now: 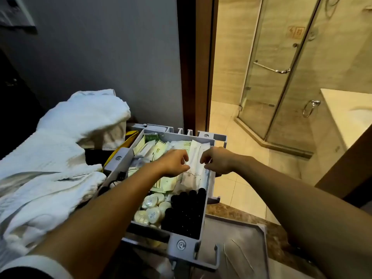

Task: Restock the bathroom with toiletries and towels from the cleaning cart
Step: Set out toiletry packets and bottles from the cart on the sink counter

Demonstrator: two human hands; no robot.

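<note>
From the head camera, both hands are reaching into the grey tray (203,216) on top of the cleaning cart, which is standing just outside the open bathroom doorway. The left hand (174,162) is hovering with its fingers curled, thumb and fingertips closing on the left edge of a long white sachet (193,174). The right hand (217,160) is doing the same from the other side, its fingers bent and pinching at the sachet's right edge. Whether either pinch is fully closed on the wrapper is hard to tell; they are at least touching it.

The sachet is lying between the two hands, its long axis running away from the person toward the far wall of the tray, with its near end resting above a row of black bottle caps (186,214). Both hands are about equally near to it, one on each side. Pale green packets (159,150) are piled to the left under the left hand, and round wrapped soaps (153,210) are sitting in the near left corner.

A heap of white towels (60,150) is lying on the cart to the left of the tray, well clear of the hands. To the right, through the doorway, the glass shower enclosure (281,77) and the pale vanity tabletop (346,109) are showing. A lift along the sachet's length, then a carry to the right, looks likely.
</note>
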